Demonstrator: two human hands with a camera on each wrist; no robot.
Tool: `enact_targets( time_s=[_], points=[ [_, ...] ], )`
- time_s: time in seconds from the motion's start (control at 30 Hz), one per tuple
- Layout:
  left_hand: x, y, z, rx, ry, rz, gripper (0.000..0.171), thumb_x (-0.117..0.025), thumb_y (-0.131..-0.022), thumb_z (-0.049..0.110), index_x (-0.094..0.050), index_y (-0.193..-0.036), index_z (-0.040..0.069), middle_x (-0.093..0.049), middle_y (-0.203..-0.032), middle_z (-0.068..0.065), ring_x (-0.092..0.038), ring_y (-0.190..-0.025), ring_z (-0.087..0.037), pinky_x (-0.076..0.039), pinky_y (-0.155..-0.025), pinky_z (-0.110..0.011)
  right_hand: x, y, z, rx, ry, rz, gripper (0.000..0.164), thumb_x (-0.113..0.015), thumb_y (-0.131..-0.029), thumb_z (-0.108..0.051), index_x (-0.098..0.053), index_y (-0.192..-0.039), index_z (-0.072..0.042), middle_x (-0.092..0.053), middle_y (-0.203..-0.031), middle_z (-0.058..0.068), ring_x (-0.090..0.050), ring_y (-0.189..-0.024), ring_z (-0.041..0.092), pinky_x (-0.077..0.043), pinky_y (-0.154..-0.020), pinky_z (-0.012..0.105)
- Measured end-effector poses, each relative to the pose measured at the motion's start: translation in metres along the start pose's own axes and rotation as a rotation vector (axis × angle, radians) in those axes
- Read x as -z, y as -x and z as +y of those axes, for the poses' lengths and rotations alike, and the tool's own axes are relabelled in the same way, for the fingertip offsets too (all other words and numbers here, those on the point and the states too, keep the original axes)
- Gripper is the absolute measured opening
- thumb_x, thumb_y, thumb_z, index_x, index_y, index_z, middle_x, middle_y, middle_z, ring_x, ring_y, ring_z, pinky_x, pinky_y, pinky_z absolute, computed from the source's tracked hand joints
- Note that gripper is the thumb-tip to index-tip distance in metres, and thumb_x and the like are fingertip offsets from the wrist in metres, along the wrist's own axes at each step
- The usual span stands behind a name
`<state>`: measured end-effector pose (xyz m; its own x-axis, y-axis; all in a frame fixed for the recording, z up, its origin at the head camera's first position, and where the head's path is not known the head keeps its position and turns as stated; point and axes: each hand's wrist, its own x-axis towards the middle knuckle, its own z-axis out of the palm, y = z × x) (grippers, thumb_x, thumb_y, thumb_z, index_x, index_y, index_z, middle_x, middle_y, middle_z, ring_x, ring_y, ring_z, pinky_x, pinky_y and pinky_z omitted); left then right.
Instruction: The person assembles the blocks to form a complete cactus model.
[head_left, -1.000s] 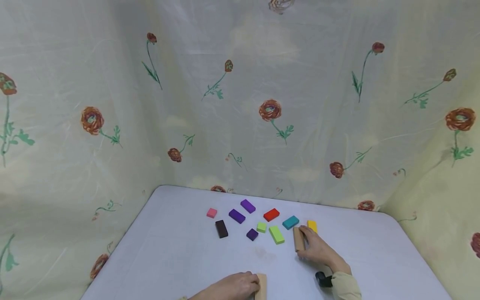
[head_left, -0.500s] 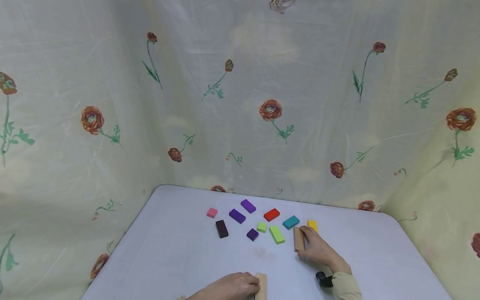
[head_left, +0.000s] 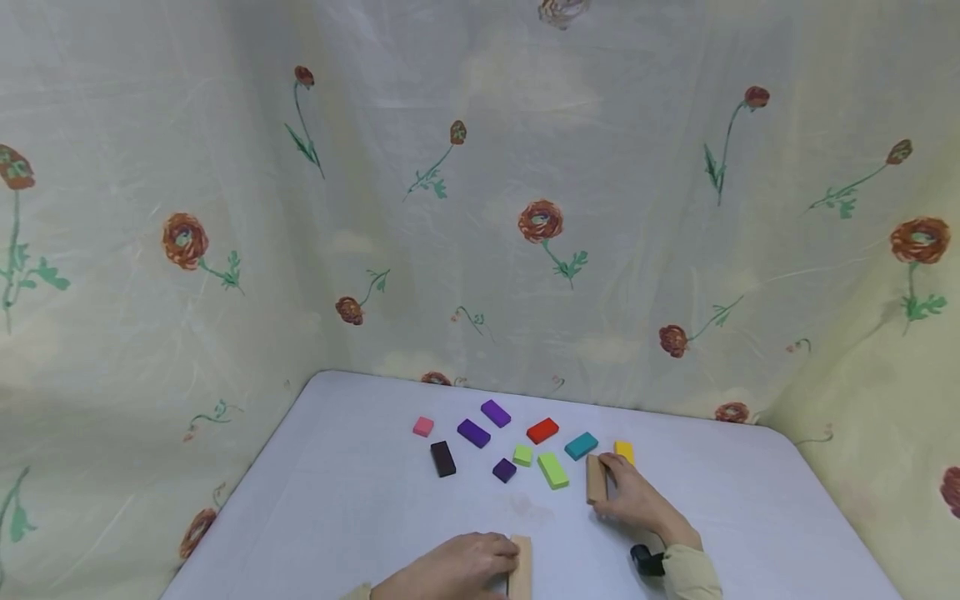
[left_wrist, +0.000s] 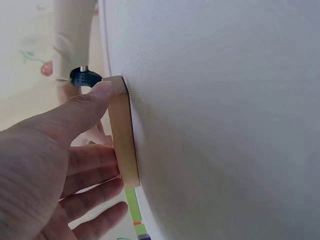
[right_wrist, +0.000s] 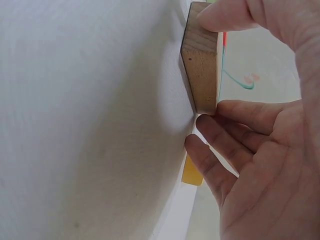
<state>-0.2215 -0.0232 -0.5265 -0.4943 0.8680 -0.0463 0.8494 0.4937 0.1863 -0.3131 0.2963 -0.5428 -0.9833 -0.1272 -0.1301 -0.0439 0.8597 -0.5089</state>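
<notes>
Near the table's front edge, my left hand [head_left: 453, 571] holds a plain wooden block [head_left: 520, 568]. In the left wrist view its thumb presses one end of the block [left_wrist: 121, 132], and the fingers bend against the side and far end. Farther forward and to the right, my right hand [head_left: 637, 500] grips a second plain wooden block [head_left: 596, 480]. The right wrist view shows its thumb on the near end of that block [right_wrist: 201, 65], with fingertips at the opposite end. Both blocks lie low at the white tabletop.
Beyond the hands lie several coloured blocks: lime [head_left: 552, 471], teal [head_left: 581, 446], red [head_left: 542, 431], purple [head_left: 473, 433], black [head_left: 443, 459] and pink [head_left: 423, 427]. A yellow block [head_left: 624, 451] sits just behind my right fingers. A flowered curtain [head_left: 480, 250] surrounds the table [head_left: 322, 500].
My left hand has shifted slightly forward together with its wooden block. The right hand and its block stay in practically the same place; the coloured blocks have not moved.
</notes>
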Motion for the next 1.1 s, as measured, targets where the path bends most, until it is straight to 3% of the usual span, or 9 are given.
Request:
enact_targets(
  time_s=[0.2, 0.37, 0.5, 0.73, 1.1],
  points=[
    [0.002, 0.006, -0.005, -0.005, 0.063, -0.032, 0.049, -0.054, -0.093, 0.049, -0.057, -0.135, 0.023, -0.058, -0.133, 0.012, -0.055, -0.121, -0.002, -0.049, -0.095, -0.019, -0.001, -0.001, -0.001, -0.011, 0.005, -0.005, 0.096, -0.081, -0.071, -0.028, -0.032, -0.146, 0.004, -0.033, -0.150, 0.026, -0.034, -0.137, 0.044, -0.032, -0.109, 0.058],
    [0.001, 0.009, -0.013, -0.002, 0.070, -0.081, 0.060, -0.056, -0.088, 0.057, -0.049, -0.141, 0.030, -0.050, -0.142, 0.016, -0.050, -0.128, -0.001, -0.048, -0.099, -0.027, -0.001, -0.002, 0.001, -0.002, 0.007, -0.004, 0.095, -0.081, -0.070, -0.028, -0.033, -0.145, 0.004, -0.034, -0.150, 0.026, -0.035, -0.136, 0.043, -0.033, -0.109, 0.058],
    [-0.002, 0.011, -0.014, -0.003, 0.108, -0.092, 0.065, -0.054, -0.086, 0.061, -0.046, -0.143, 0.030, -0.047, -0.145, 0.017, -0.049, -0.129, -0.001, -0.049, -0.098, -0.026, -0.002, -0.002, 0.002, -0.010, 0.002, -0.003, 0.095, -0.081, -0.070, -0.027, -0.032, -0.146, 0.004, -0.033, -0.150, 0.025, -0.034, -0.137, 0.043, -0.032, -0.110, 0.058],
    [-0.002, 0.013, -0.012, -0.056, 0.104, -0.073, 0.056, -0.055, -0.090, 0.054, -0.051, -0.140, 0.028, -0.051, -0.142, 0.014, -0.053, -0.124, -0.001, -0.050, -0.093, -0.020, -0.003, -0.002, 0.001, -0.006, 0.000, -0.001, 0.095, -0.081, -0.070, -0.027, -0.032, -0.146, 0.004, -0.033, -0.150, 0.026, -0.035, -0.136, 0.043, -0.033, -0.110, 0.057],
    [0.002, 0.010, -0.002, 0.013, 0.105, -0.132, 0.062, -0.058, -0.086, 0.056, -0.050, -0.141, 0.027, -0.050, -0.143, 0.013, -0.054, -0.124, -0.003, -0.050, -0.094, -0.023, -0.002, -0.001, -0.003, 0.001, 0.019, 0.022, 0.094, -0.081, -0.070, -0.028, -0.034, -0.144, 0.005, -0.037, -0.147, 0.026, -0.039, -0.134, 0.043, -0.036, -0.107, 0.057]
  ],
)
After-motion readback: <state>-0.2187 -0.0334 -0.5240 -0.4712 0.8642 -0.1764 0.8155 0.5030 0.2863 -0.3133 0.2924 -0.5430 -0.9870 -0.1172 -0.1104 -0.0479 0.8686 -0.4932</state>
